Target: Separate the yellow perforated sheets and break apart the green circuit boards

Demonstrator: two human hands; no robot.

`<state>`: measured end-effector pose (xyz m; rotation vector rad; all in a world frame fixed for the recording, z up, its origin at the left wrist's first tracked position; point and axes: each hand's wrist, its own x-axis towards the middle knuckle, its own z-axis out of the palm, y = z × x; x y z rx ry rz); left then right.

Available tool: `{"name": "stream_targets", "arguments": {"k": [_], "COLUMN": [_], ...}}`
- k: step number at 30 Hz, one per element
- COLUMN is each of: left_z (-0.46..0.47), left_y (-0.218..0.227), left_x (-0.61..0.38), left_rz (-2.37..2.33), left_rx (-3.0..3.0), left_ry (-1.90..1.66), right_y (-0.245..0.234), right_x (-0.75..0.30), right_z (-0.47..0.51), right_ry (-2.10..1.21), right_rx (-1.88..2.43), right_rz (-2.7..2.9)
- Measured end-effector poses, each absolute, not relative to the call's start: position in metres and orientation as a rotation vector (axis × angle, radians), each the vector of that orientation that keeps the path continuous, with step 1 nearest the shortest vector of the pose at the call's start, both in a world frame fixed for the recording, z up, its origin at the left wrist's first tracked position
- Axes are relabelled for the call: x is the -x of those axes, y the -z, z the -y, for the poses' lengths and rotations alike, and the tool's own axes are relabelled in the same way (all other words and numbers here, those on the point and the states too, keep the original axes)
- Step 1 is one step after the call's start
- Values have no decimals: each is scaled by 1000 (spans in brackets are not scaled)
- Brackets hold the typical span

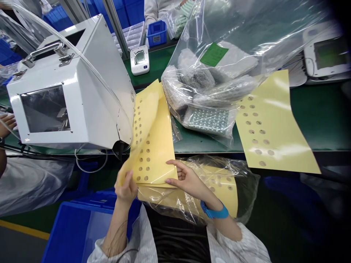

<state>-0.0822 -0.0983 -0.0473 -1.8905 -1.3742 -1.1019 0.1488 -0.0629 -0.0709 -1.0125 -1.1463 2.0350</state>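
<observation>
My left hand (pixel 125 188) pinches the lower left corner of a yellow backing sheet (pixel 145 120) with rows of round dots and peels it up off a stack of like sheets (pixel 157 160). My right hand (pixel 184 178), a blue band on its wrist, rests its fingers on the stack's lower right edge and holds it down. The stack overhangs the green bench edge, above a clear bag (pixel 219 186) of more yellow sheets in my lap.
A white metal machine (pixel 71 91) with a window stands at left. A big clear bag of wrapped parts (pixel 211 80) lies behind. Another yellow sheet (pixel 271 128) lies at right. Blue bin (pixel 74 226) sits below left. Another person's hand (pixel 7 122) shows at far left.
</observation>
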Motion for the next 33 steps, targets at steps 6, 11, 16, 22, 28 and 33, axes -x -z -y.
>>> {"name": "stream_targets", "arguments": {"k": [6, 11, 16, 22, 28, 33], "left_z": [100, 98, 88, 93, 103, 98], "left_y": [38, 53, 55, 45, 38, 37], "left_x": [63, 64, 69, 81, 74, 60], "left_rz": [1350, 1547, 1510, 1505, 1498, 1408], "left_rx": [2415, 2028, 1459, 1532, 2082, 2435], "left_ry": [888, 1102, 1478, 1226, 1082, 909], "right_y": [68, 66, 72, 85, 85, 78], "right_x": [-140, -149, -156, -153, -148, -142], "right_z": [65, 63, 62, 63, 64, 64], "right_ry": [-1934, -2043, -2111, -2012, -1946, -1952], "right_rx": [1062, 965, 999, 1033, 1036, 996], "right_rz": [1045, 1099, 1204, 1213, 1214, 1144]}}
